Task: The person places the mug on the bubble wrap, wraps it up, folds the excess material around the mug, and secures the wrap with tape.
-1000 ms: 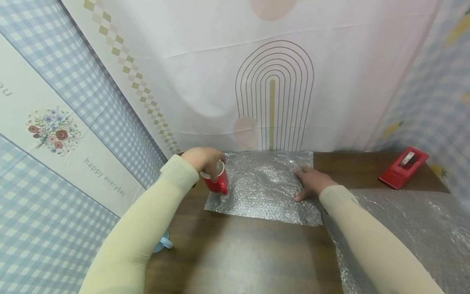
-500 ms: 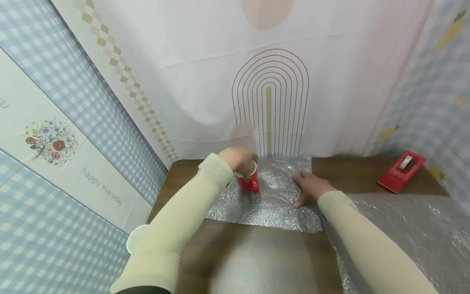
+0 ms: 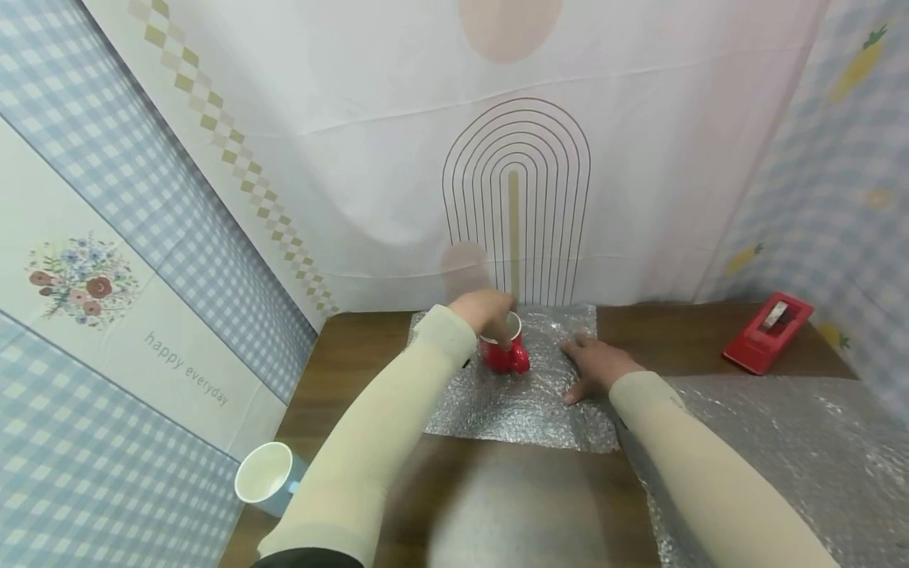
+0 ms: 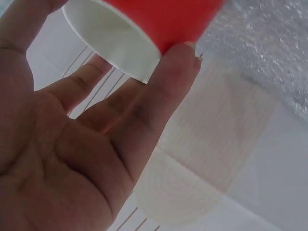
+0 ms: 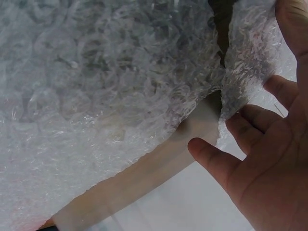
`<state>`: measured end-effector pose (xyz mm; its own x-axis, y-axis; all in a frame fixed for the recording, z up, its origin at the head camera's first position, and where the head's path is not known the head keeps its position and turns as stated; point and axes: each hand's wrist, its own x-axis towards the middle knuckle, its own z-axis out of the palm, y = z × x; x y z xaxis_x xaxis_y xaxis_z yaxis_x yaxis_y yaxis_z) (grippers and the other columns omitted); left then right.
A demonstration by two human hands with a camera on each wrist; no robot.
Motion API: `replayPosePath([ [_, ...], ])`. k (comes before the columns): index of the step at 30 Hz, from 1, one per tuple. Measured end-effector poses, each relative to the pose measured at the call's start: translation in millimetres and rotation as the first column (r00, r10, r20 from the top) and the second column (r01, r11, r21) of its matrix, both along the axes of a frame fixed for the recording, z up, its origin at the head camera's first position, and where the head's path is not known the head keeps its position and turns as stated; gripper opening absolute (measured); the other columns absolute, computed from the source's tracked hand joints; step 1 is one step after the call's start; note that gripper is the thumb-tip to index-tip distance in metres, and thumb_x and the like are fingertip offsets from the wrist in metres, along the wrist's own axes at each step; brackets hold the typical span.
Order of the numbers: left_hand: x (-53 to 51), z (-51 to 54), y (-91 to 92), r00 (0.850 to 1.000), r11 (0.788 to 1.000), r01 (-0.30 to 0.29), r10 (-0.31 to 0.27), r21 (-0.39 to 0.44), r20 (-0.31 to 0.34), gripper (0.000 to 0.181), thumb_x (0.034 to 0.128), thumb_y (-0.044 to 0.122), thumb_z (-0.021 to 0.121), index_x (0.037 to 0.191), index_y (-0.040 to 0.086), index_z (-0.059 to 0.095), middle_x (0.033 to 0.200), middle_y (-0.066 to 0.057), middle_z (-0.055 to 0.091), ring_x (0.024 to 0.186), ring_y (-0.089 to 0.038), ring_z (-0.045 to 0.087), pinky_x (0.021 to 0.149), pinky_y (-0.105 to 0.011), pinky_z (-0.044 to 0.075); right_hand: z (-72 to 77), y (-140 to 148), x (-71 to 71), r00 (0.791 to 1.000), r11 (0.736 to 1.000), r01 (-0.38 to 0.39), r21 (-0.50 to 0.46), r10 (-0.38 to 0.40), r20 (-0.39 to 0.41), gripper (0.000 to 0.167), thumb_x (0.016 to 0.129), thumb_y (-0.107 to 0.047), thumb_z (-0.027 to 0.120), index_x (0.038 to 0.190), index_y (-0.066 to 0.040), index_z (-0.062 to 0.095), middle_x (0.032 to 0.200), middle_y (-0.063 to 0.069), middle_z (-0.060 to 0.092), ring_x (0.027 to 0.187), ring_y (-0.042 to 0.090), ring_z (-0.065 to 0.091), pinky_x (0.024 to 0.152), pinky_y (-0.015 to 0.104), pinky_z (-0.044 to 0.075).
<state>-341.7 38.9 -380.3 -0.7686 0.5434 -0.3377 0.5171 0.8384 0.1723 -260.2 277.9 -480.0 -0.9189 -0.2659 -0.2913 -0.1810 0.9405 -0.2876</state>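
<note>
A red mug (image 3: 500, 359) with a white inside is over the middle of a small bubble wrap sheet (image 3: 518, 414). My left hand (image 3: 488, 312) grips it at the rim from above; the left wrist view shows fingers along the red wall (image 4: 168, 21). The mug's handle faces the near right side. Whether its base touches the sheet I cannot tell. At the sheet's right part rests my right hand (image 3: 600, 367), its fingers spread and fairly straight. In the right wrist view those fingers touch the edge of the bubble wrap (image 5: 250, 62).
A light blue mug (image 3: 264, 476) stands on the wooden table (image 3: 355, 355) at the left, beside my left forearm. A red tape dispenser (image 3: 767, 335) lies at the back right. Below it spreads a larger bubble wrap sheet (image 3: 795, 450). Printed cloth (image 3: 398, 181) hangs behind.
My left hand has carried the red mug right, from the small sheet's left edge to its middle. The light blue mug has come into fuller view. My right hand stays put.
</note>
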Motion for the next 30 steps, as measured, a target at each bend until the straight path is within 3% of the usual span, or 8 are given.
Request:
replayPosePath([
  [11, 1.8, -1.2, 4.9, 0.996, 0.997, -0.079, 0.078, 0.022, 0.041, 0.081, 0.0882, 0.024, 0.098, 0.160, 0.014, 0.062, 0.150, -0.008, 0.075, 0.133, -0.027, 0.073, 0.111, -0.044, 0.064, -9.9, 1, -7.1, 1.000, 1.000, 0.004, -0.029, -0.003, 0.015, 0.115, 0.080, -0.050, 0.099, 0.172, -0.005, 0.045, 0.180, 0.041, 0.026, 0.163, 0.066, 0.034, 0.128, 0.081, 0.039],
  [14, -2.3, -5.1, 3.4, 0.997, 0.997, -0.076, 0.076, 0.021, 0.002, 0.076, 0.0836, 0.026, 0.102, 0.149, 0.009, 0.068, 0.139, -0.010, 0.078, 0.125, -0.028, 0.075, 0.107, -0.045, 0.065, -18.5, 7, -11.3, 1.000, 0.999, -0.008, -0.035, 0.007, -0.008, 0.117, 0.078, -0.054, 0.100, 0.171, -0.006, 0.047, 0.179, 0.041, 0.029, 0.162, 0.066, 0.037, 0.126, 0.082, 0.041],
  [17, -40.1, -46.7, -1.3, 0.997, 0.999, -0.036, 0.036, 0.007, -0.072, 0.064, 0.0740, 0.038, 0.107, 0.122, 0.011, 0.076, 0.115, -0.004, 0.081, 0.106, -0.023, 0.075, 0.098, -0.045, 0.066, -21.0, 10, -12.6, 1.000, 1.000, -0.017, -0.024, 0.016, -0.014, 0.117, 0.078, -0.055, 0.100, 0.171, -0.006, 0.047, 0.178, 0.041, 0.031, 0.160, 0.067, 0.039, 0.122, 0.082, 0.044],
  [19, -51.1, -63.8, -0.2, 0.993, 0.997, -0.049, 0.043, -0.056, -0.114, 0.057, 0.0763, 0.037, 0.106, 0.116, 0.011, 0.075, 0.114, -0.006, 0.081, 0.107, -0.026, 0.075, 0.100, -0.048, 0.065, -16.8, 8, -10.2, 1.000, 1.000, -0.008, -0.022, 0.008, 0.005, 0.116, 0.080, -0.053, 0.100, 0.171, -0.006, 0.047, 0.179, 0.041, 0.031, 0.161, 0.067, 0.039, 0.123, 0.082, 0.043],
  [21, -75.7, -94.4, -3.2, 0.991, 0.998, -0.037, 0.031, -0.050, -0.130, 0.057, 0.0740, 0.045, 0.107, 0.112, 0.016, 0.076, 0.108, 0.000, 0.081, 0.102, -0.022, 0.075, 0.099, -0.050, 0.065, -12.3, 6, -7.1, 1.000, 1.000, 0.002, -0.024, -0.001, 0.021, 0.115, 0.081, -0.051, 0.100, 0.172, -0.006, 0.045, 0.179, 0.041, 0.029, 0.161, 0.067, 0.038, 0.124, 0.082, 0.043],
  [25, -77.4, -102.1, -6.6, 0.987, 0.999, -0.038, 0.040, 0.015, -0.155, 0.056, 0.0695, 0.048, 0.109, 0.107, 0.021, 0.077, 0.101, 0.007, 0.080, 0.093, -0.014, 0.074, 0.098, -0.050, 0.063, -7.0, 3, -2.2, 0.999, 1.000, 0.015, -0.019, -0.014, 0.036, 0.115, 0.084, -0.047, 0.099, 0.174, -0.004, 0.041, 0.181, 0.040, 0.026, 0.164, 0.066, 0.034, 0.126, 0.081, 0.041],
  [26, -78.0, -101.0, -8.8, 0.988, 0.998, -0.029, 0.036, 0.049, -0.148, 0.058, 0.0652, 0.050, 0.110, 0.103, 0.021, 0.077, 0.097, 0.009, 0.079, 0.089, -0.011, 0.072, 0.095, -0.049, 0.063, -6.6, 3, -2.2, 0.999, 1.000, 0.013, -0.016, -0.013, 0.037, 0.116, 0.085, -0.048, 0.099, 0.174, -0.004, 0.040, 0.181, 0.040, 0.026, 0.164, 0.066, 0.033, 0.126, 0.081, 0.041],
  [30, -33.2, -53.1, -13.4, 0.989, 0.987, -0.082, 0.098, 0.142, -0.106, 0.057, 0.0719, 0.033, 0.110, 0.116, 0.010, 0.082, 0.113, -0.005, 0.085, 0.102, -0.023, 0.078, 0.104, -0.046, 0.065, -4.6, 7, -8.1, 0.999, 1.000, -0.007, -0.009, 0.007, 0.041, 0.119, 0.086, -0.052, 0.097, 0.176, -0.004, 0.036, 0.182, 0.040, 0.023, 0.165, 0.066, 0.030, 0.128, 0.081, 0.039],
])
